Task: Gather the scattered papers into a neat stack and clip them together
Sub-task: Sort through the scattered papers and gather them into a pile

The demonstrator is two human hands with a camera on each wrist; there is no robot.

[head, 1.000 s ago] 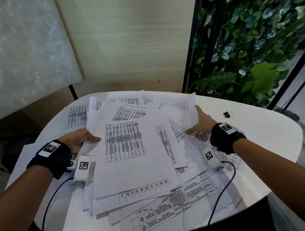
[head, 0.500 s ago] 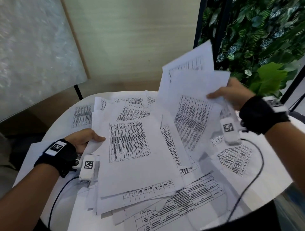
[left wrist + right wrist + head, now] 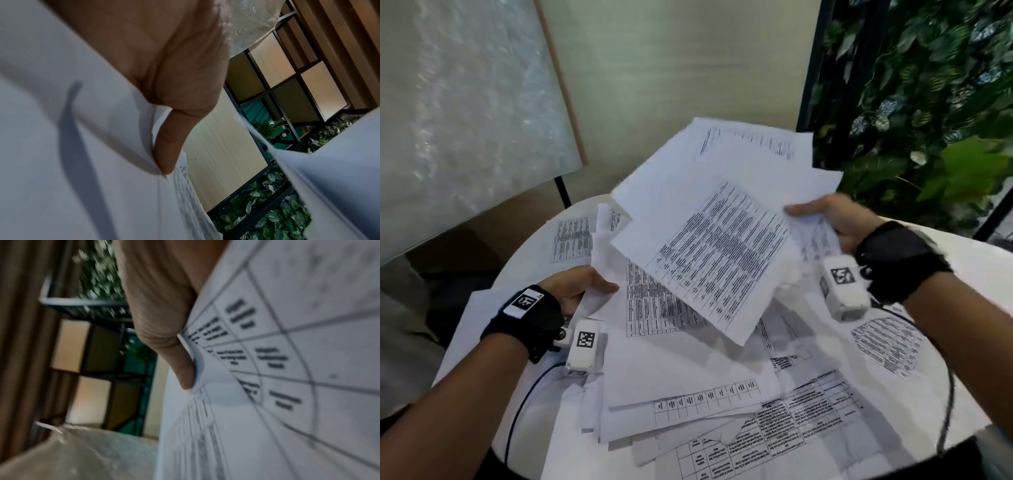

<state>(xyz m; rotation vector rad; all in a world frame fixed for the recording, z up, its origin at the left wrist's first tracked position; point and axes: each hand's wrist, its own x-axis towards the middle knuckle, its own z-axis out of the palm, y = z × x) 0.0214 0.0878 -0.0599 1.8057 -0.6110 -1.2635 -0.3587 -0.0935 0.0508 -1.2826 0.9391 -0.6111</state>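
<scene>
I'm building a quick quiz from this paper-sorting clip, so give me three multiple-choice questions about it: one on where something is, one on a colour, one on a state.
1. Where is the right hand?
A. flat on the table
B. raised above the pile, holding sheets
C. out of view

2. What colour are the wristbands?
A. red
B. black
C. yellow

3. How do the papers on the table lie?
A. scattered and overlapping
B. squared and clipped
C. rolled up

Answers: B, its thumb pinches fanned sheets held in the air; B, both wrists wear black bands; A, the sheets lie askew, no clip on them.

Matt white printed paper sheets (image 3: 719, 260) cover the smooth table (image 3: 962, 260).
</scene>
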